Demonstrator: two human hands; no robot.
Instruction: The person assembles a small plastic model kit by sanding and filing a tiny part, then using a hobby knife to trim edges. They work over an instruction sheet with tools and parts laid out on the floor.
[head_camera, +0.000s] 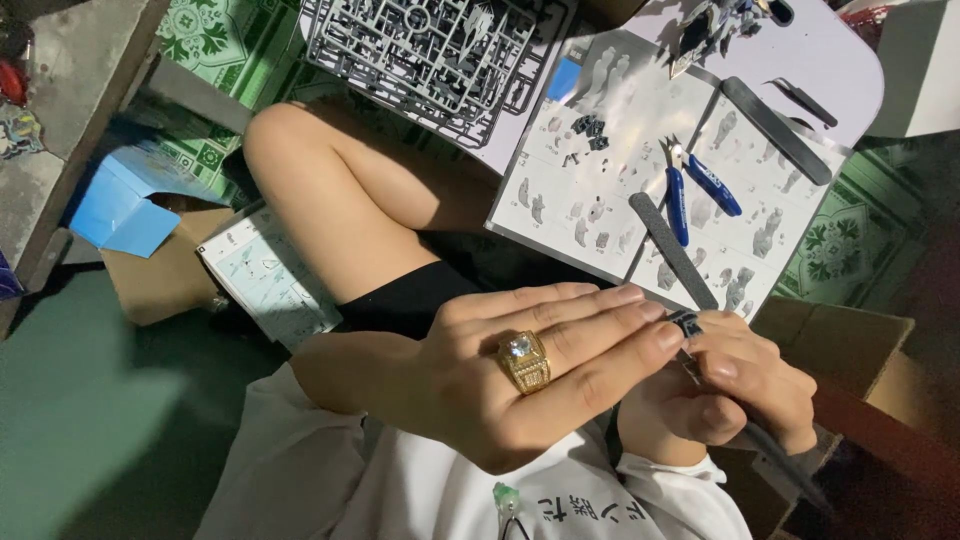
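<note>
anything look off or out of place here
Nothing looks spilled or broken. The grey runner frame overhangs the table edge above the knee, and a sanding stick lies slantwise across the open instruction booklet.

Left hand (520, 375) lay flat, fingers extended together toward the right hand (735, 385), which was curled in a closed grip.

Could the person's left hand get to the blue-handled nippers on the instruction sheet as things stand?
Probably yes. The blue-handled nippers lie uncovered on the open instruction sheet, with nothing stacked on them and open space between. The left hand is busy, though: its fingertips meet the small dark part that the right hand holds.
</note>
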